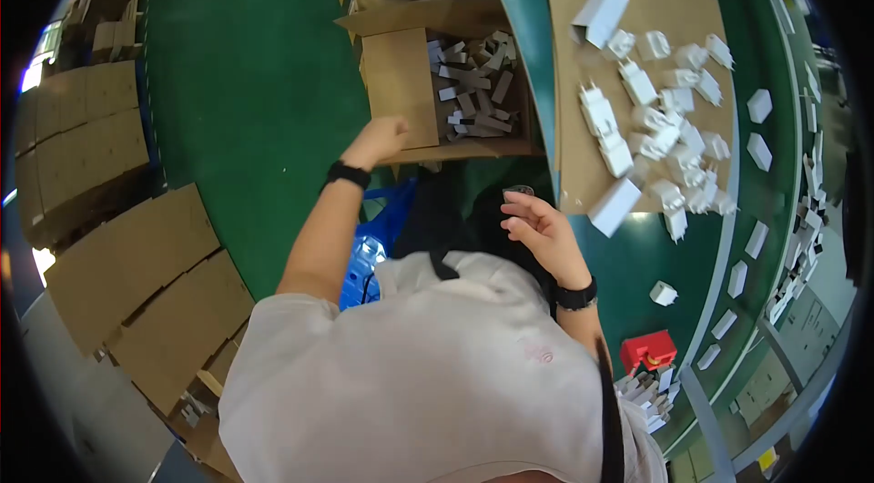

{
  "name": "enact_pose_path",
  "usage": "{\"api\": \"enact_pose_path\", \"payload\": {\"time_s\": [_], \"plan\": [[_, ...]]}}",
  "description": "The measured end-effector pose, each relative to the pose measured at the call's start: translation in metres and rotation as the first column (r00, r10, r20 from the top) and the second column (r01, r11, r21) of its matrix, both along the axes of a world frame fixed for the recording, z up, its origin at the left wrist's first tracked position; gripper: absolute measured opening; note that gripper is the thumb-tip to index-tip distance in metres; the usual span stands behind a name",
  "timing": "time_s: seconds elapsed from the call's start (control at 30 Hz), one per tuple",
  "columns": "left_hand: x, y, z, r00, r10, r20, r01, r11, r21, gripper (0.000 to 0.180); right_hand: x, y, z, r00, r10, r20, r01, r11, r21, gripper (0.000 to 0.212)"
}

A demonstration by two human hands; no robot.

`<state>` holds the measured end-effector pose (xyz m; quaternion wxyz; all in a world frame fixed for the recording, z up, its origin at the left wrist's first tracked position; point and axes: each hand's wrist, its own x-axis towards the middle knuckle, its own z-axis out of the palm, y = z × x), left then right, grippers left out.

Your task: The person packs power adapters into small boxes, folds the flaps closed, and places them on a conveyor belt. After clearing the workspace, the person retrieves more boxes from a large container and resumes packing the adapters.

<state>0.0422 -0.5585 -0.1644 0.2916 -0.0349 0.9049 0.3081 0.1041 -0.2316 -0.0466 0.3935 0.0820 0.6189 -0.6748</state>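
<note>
My left hand [387, 135] is over the left side of an open cardboard box [401, 82], its fingers curled closed near the flap. Whatever it may hold is hidden. Inside the box lie many small white cartons [469, 78], jumbled. My right hand [543, 233] is in front of my body, left of the workbench, thumb and fingers apart, holding nothing visible. A small clear object [519, 191] shows just beyond its fingertips. On the bench to the right, a cardboard sheet [583, 46] bears a heap of white plug adapters [678, 132] and white cartons [615, 207].
White cartons [759, 152] sit spaced along a green strip [774, 201] at the far right. A red container [647, 351] stands by more cartons at lower right. Large cardboard boxes [86, 146] are stacked at left. A blue plastic stool [366, 255] is beside me.
</note>
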Motion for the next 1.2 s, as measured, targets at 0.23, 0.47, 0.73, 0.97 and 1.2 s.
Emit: {"api": "enact_pose_path", "payload": {"time_s": [0.23, 0.47, 0.73, 0.97, 1.2], "plan": [[-0.074, 0.03, -0.298, 0.662, 0.214, 0.718, -0.589, 0.741, 0.322, 0.021, -0.107, -0.131, -0.197, 0.992, -0.125, 0.021, 0.118, 0.972, 0.204, 0.048], [-0.039, 0.033, -0.412, 0.329, 0.775, 0.539, -0.819, 0.519, -0.247, 0.079, -0.248, -0.188, -0.372, 0.971, -0.026, -0.239, 0.139, 0.873, 0.468, 0.058], [-0.008, 0.004, -0.211, 0.608, 0.79, -0.079, -0.769, 0.56, -0.309, 0.094, -0.329, -0.07, -0.525, 0.964, 0.117, -0.239, 0.123, 0.6, 0.791, 0.061], [-0.045, -0.154, -0.222, 0.61, 0.345, -0.714, -0.786, 0.147, -0.6, 0.085, -0.338, -0.12, -0.623, 0.756, -0.045, -0.653, 0.565, 0.55, 0.615, 0.053], [-0.119, -0.18, -0.34, 0.744, -0.205, -0.636, -0.445, 0.558, -0.7, 0.061, -0.335, -0.074, -0.677, 0.822, 0.119, -0.558, 0.4, 0.577, 0.712, 0.066]]}}
